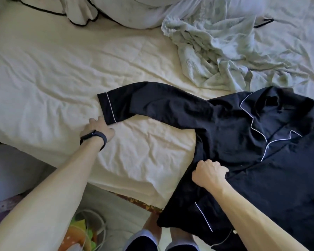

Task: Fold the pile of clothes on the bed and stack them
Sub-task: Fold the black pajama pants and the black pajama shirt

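While the dark pyjama shirt [243, 134] lies face up across the right half of the frame on the bed [43, 73], your right hand [208, 173] is clenched on it. The fist sits at the shirt's left side edge, lower centre-right, with a bunch of fabric gripped inside the curled fingers [218, 168]. The shirt's hem hangs off the bed edge at the bottom of the frame. Its collar with white piping is at the right, pointing to the upper right.

One sleeve [161, 104] stretches out flat to the left, ending in a piped cuff [110, 107] at frame centre-left. Your left hand [98, 128] is just below that cuff, touching its lower corner, knuckles up on the sheet. Its fingertips are hidden behind the hand, so whether it pinches the cuff or only rests beside it cannot be told. A black wristband [94, 138] is on that wrist.

A crumpled pale green cloth [216, 51] lies at upper right, just above the shirt's shoulder. A pillow [120, 11] with black piping is along the top edge. Your feet [163, 230] show at bottom centre on the floor.
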